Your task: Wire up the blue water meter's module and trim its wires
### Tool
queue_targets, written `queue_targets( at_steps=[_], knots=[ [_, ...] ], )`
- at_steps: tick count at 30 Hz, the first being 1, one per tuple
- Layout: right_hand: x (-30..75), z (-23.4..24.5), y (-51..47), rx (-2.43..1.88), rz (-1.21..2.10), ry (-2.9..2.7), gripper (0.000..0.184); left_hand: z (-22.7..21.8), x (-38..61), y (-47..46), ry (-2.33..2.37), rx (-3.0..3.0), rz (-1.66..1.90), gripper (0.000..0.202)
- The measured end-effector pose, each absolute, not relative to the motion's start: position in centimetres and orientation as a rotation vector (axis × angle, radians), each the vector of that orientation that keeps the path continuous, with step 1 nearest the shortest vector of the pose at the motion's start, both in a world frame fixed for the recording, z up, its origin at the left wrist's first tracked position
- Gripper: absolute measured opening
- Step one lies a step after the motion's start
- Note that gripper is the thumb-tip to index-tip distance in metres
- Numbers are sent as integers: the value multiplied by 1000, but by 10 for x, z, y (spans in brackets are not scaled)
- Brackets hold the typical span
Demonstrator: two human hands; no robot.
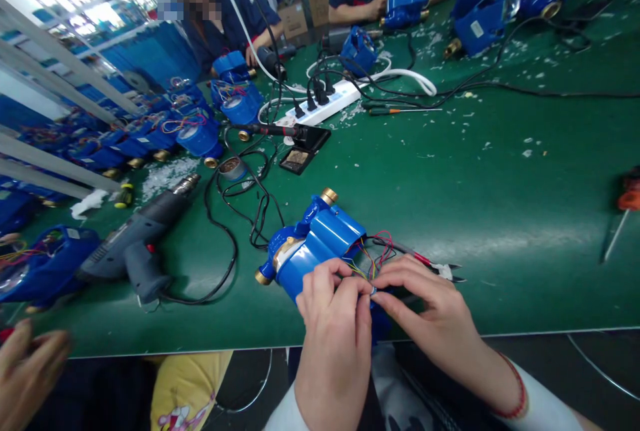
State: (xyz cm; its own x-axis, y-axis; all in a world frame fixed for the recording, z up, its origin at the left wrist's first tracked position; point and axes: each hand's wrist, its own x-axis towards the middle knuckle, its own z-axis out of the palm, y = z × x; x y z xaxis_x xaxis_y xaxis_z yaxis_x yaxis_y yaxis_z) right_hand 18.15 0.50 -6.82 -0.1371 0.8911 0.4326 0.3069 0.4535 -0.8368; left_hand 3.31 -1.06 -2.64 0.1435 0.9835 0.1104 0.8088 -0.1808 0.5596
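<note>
A blue water meter point(315, 241) with brass fittings lies on the green table point(500, 217) near its front edge. Thin coloured wires point(373, 257) come out of its right side. My left hand point(333, 311) rests against the meter's near end, fingers closed in a pinch on the wires. My right hand point(427, 304) meets it from the right, fingertips also pinched on the same wires. Small red-handled cutters point(433, 265) lie on the table just behind my right hand.
A grey heat gun point(137, 244) lies to the left with its black cord looping to the meter. A soldering iron on its stand point(295, 141), a power strip point(330, 99) and several blue meters point(195, 131) sit farther back. Other people work across the table and at the left; another person's hand point(27, 371) shows at the lower left. A screwdriver point(623, 214) lies at the right.
</note>
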Motion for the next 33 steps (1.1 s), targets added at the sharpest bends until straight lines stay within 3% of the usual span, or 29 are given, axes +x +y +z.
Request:
queue_targets(
  at_steps=[13,33],
  knots=[
    [177,-69,0,-1000,420,-1840,15,-27,35,-9,1771,2064,673,19],
    [186,-59,-1,-1028,472,-1904,12,-27,35,-10,1763,2043,741,23]
  ],
)
